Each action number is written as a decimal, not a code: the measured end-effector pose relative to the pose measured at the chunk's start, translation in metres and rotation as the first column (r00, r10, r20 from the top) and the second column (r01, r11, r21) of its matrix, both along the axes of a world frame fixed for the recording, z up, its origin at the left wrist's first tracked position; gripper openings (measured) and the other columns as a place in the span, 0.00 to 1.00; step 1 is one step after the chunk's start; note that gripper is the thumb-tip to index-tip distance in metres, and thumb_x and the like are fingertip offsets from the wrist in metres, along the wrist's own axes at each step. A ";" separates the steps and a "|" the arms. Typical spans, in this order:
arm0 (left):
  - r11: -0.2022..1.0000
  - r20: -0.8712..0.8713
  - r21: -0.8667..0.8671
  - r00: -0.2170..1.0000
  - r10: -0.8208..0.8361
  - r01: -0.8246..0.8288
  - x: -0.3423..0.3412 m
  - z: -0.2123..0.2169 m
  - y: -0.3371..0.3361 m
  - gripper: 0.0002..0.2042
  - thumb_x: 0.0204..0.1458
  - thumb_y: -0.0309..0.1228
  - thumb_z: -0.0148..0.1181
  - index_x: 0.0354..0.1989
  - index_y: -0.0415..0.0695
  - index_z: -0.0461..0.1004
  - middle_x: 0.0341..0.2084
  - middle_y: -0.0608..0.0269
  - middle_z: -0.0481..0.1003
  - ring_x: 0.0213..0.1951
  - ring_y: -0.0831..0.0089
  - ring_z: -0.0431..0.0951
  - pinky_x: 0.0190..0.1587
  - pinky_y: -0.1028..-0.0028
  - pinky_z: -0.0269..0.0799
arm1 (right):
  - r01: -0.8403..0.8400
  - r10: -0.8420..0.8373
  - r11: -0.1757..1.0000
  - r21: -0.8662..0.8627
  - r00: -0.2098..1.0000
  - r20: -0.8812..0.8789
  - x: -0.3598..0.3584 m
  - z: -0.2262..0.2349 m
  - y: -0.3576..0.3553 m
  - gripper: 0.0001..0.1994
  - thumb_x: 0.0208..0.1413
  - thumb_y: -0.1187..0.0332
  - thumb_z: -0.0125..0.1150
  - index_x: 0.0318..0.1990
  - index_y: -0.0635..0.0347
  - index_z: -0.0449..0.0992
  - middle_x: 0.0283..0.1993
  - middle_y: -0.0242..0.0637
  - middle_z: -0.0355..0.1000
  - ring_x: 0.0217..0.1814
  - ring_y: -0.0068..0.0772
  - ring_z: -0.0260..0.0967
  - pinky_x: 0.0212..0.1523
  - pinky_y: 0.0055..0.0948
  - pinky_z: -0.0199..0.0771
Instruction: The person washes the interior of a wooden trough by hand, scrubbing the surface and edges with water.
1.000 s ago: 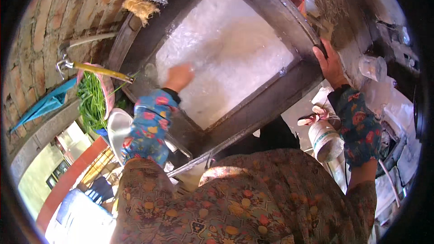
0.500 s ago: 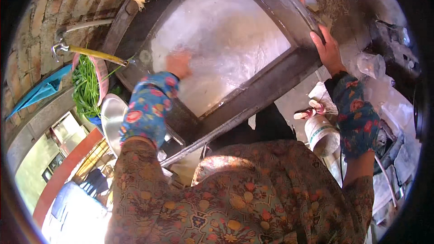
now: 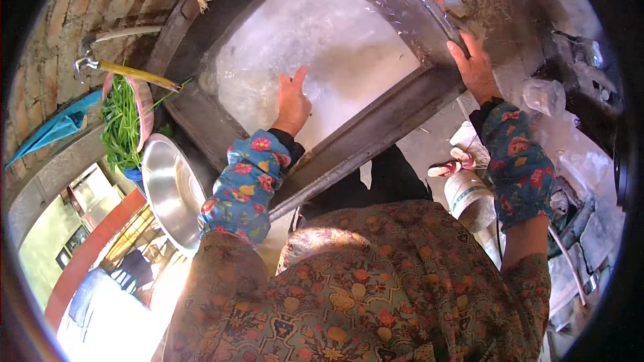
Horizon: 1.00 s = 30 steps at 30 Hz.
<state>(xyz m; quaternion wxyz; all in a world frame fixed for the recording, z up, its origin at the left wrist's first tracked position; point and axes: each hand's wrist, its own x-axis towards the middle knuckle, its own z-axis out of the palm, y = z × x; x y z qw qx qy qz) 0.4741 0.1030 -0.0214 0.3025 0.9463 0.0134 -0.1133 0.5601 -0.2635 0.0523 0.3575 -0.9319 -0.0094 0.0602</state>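
A person's left hand [image 3: 293, 102] lies flat, fingers spread, in the white liquid [image 3: 315, 47] filling a wooden-framed trough [image 3: 376, 131], while the right hand [image 3: 475, 66] grips its rim, near a steel bowl [image 3: 168, 191]

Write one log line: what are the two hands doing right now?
left hand: flat, fingers spread, on wet whitish sheet | right hand: gripping rim of dark wooden square frame | nearby: round shiny metal basin
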 end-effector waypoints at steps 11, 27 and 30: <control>0.998 -0.063 0.046 0.997 0.047 -0.044 -0.009 -0.023 0.012 0.33 0.32 0.11 0.43 0.54 0.47 0.57 0.35 0.44 0.59 0.39 0.49 0.62 0.43 0.63 0.61 | -0.023 0.022 0.999 0.044 0.999 0.033 -0.001 -0.001 0.002 0.20 0.51 0.57 0.51 0.47 0.60 0.64 0.36 0.48 0.69 0.39 0.46 0.67 0.40 0.34 0.64; 0.994 -0.061 -0.109 0.998 -0.021 0.015 0.014 -0.018 -0.058 0.33 0.32 0.11 0.43 0.53 0.48 0.57 0.34 0.42 0.57 0.35 0.47 0.64 0.37 0.61 0.63 | -0.008 0.009 1.000 -0.014 0.999 0.051 0.000 -0.008 -0.001 0.19 0.52 0.59 0.51 0.48 0.59 0.64 0.40 0.45 0.69 0.42 0.41 0.66 0.43 0.32 0.63; 0.990 -0.046 -0.137 0.998 -0.035 0.028 0.017 -0.015 -0.063 0.28 0.34 0.13 0.41 0.50 0.47 0.60 0.32 0.38 0.59 0.35 0.42 0.64 0.37 0.57 0.63 | -0.010 0.008 0.998 0.055 0.999 0.034 0.000 -0.003 0.003 0.18 0.52 0.59 0.51 0.47 0.59 0.65 0.39 0.46 0.68 0.41 0.40 0.66 0.43 0.31 0.63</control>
